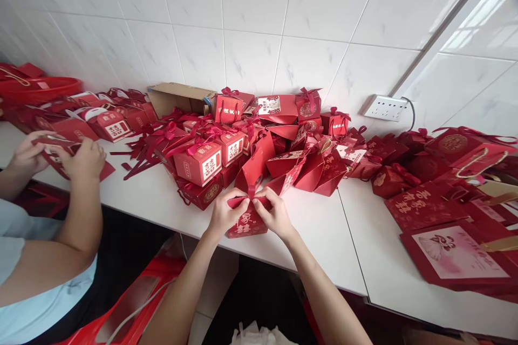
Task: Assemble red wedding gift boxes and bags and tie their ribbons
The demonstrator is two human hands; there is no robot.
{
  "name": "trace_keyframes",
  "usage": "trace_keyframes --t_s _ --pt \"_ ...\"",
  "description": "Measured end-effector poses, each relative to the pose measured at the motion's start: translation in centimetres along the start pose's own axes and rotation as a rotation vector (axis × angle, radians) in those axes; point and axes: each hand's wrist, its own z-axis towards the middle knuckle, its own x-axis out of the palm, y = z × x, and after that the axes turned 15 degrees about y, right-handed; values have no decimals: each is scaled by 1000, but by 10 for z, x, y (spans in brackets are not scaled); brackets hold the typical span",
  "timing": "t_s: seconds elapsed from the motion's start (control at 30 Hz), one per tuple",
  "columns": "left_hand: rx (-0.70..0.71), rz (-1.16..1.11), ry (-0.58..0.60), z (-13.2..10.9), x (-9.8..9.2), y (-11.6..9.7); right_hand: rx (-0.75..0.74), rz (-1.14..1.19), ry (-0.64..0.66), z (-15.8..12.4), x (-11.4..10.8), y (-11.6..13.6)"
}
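Note:
Just in front of me, a red paper gift box (247, 225) with pale Chinese characters stands near the table's front edge. My left hand (229, 209) pinches the left side of its top between thumb and fingers. The right side is pinched by my right hand (274, 211), so the two thumbs almost meet. A dark red ribbon (251, 191) rises from the top between my hands. Behind it are open red boxes (265, 153) with their flaps up. Left of my hands sits a stack of ribboned boxes (199, 164) with white double-happiness labels.
At the left, a co-worker's hands (83, 159) hold a red box. Loose ribbons (141, 153) lie on the white table (315, 226). A cardboard box (178, 98), a power strip (384, 108) and a red basin (52, 89) are along the wall. Larger red bags (465, 253) cover the right.

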Motion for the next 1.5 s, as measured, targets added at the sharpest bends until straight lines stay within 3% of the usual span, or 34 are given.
trace_keyframes --t_s 0.27,1.5 --pt "12 14 -13 0 1 0 -6 -5 -53 0 6 0" --pt "-17 0 -17 0 2 0 -11 0 -39 -1 5 0"
